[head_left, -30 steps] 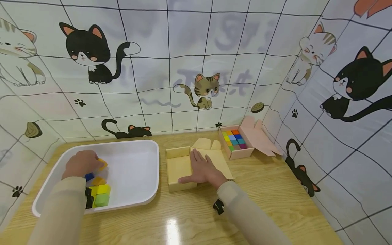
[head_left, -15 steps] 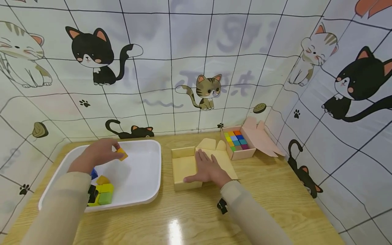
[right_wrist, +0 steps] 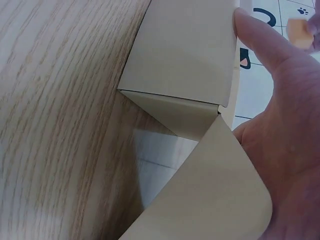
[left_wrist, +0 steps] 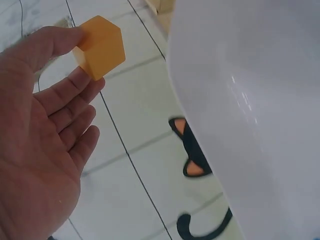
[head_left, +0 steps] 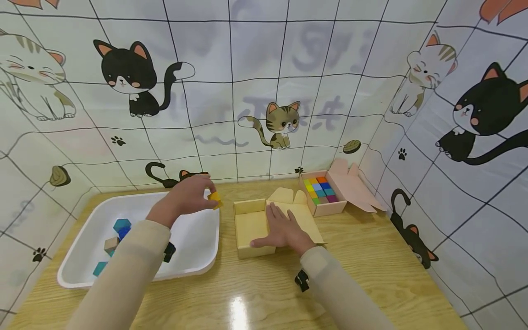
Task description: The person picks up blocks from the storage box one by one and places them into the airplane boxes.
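Observation:
My left hand [head_left: 185, 198] pinches an orange cube block [head_left: 215, 200] between thumb and fingertips, above the right rim of the white tray [head_left: 195, 245]. In the left wrist view the block [left_wrist: 101, 47] shows clear of the palm. My right hand [head_left: 282, 230], fingers straight, rests on the pale yellow cardboard box [head_left: 255, 252] near its fold, thumb reaching over the front edge. The box's lid lies folded open to the right, and the visible inside holds no block. Blue, teal and wood-coloured blocks [head_left: 110, 245] lie at the tray's left; the left forearm hides part of the tray.
A pink box [head_left: 330, 209] filled with rows of coloured blocks stands behind on the right, its pink lid [head_left: 356, 188] folded open. Everything stands on a wooden table [head_left: 371, 270], with cat-patterned sheeting [head_left: 255, 55] rising along the back and sides.
My left hand has lifted the orange cube block from the tray's left side and carried it right to the tray's far right edge. My right hand stays on the yellow box.

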`<state>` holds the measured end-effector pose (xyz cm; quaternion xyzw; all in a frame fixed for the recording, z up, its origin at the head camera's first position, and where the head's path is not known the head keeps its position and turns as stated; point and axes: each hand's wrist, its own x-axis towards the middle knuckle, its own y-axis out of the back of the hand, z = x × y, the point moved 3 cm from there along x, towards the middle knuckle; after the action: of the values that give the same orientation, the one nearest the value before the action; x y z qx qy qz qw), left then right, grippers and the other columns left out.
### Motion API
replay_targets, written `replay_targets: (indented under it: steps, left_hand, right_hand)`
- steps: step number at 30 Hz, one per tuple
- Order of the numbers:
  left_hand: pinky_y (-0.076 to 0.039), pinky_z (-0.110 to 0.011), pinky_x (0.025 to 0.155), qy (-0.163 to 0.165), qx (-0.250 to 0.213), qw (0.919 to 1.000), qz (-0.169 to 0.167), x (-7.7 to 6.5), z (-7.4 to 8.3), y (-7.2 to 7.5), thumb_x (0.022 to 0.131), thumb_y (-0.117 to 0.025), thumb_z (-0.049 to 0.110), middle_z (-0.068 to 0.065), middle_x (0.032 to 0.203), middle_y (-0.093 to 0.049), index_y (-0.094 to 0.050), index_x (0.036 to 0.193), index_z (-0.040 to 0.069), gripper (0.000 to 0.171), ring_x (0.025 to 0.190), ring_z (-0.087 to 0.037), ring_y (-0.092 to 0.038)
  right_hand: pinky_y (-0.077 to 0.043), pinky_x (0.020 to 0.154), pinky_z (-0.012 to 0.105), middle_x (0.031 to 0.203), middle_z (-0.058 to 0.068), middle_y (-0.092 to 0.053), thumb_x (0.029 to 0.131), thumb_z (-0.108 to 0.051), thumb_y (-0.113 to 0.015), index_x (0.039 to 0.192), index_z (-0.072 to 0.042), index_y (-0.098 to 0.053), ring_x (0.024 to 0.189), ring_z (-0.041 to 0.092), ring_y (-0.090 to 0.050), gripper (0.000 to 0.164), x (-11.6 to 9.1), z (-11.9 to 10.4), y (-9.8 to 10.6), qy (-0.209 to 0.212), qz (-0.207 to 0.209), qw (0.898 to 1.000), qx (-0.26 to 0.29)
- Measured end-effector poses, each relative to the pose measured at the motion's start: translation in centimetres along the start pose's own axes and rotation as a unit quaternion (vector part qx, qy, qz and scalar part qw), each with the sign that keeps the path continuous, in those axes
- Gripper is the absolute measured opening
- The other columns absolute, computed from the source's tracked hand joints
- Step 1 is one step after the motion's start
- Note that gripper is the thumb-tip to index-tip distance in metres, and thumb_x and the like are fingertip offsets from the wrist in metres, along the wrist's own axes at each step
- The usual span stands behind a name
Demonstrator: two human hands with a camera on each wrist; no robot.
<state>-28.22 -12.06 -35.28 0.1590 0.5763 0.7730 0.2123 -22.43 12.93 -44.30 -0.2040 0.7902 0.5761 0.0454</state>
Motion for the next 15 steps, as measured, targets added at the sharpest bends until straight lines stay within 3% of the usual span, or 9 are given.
replay_targets:
  steps: [2, 4, 7, 15]
  left_hand:
    - [-0.052, -0.044, 0.09, -0.002, 0.003, 1.0, -0.005, 0.9, 1.0, -0.8, 0.085, -0.066, 0.034, -0.015, 0.129, -0.061, -0.07, 0.101, 0.011, 0.028, 0.112, -0.033, -0.061]
    - [-0.051, -0.045, 0.093, -0.006, 0.012, 0.9999, -0.009, 1.6, 1.7, -1.5, 0.085, -0.066, 0.035, -0.011, 0.123, -0.063, -0.07, 0.102, 0.011, 0.03, 0.107, -0.03, -0.061]
    - [-0.053, -0.042, 0.087, -0.009, 0.021, 0.9996, -0.014, 2.5, 2.6, -2.7, 0.085, -0.067, 0.036, -0.006, 0.108, -0.063, -0.071, 0.101, 0.011, 0.03, 0.092, -0.023, -0.061]
    - [-0.054, -0.036, 0.081, -0.011, 0.067, 0.9974, -0.025, 4.0, 3.8, -5.0, 0.084, -0.068, 0.035, -0.002, 0.1, -0.063, -0.073, 0.1, 0.01, 0.03, 0.083, -0.018, -0.057]
  right_hand:
    - [-0.001, 0.125, 0.054, 0.166, 0.011, -0.003, 0.075, -0.073, -0.064, 0.157, -0.006, -0.003, 0.154, 0.026, -0.005, 0.122, 0.1, 0.0, 0.0, -0.003, -0.005, 1.0, 0.001]
    - [-0.001, 0.124, 0.055, 0.166, 0.012, -0.003, 0.075, -0.072, -0.065, 0.157, -0.005, -0.004, 0.154, 0.026, -0.006, 0.122, 0.2, -0.1, 0.1, -0.004, -0.01, 1.0, 0.002]
    - [-0.001, 0.124, 0.056, 0.165, 0.013, -0.003, 0.075, -0.071, -0.066, 0.156, -0.005, -0.005, 0.154, 0.027, -0.007, 0.121, 0.3, -0.2, 0.2, -0.006, -0.017, 1.0, 0.0]
    - [0.0, 0.124, 0.055, 0.165, 0.013, -0.001, 0.077, -0.069, -0.065, 0.156, -0.005, -0.004, 0.154, 0.027, -0.007, 0.119, 0.3, -0.1, 0.4, -0.013, -0.033, 0.999, -0.007]
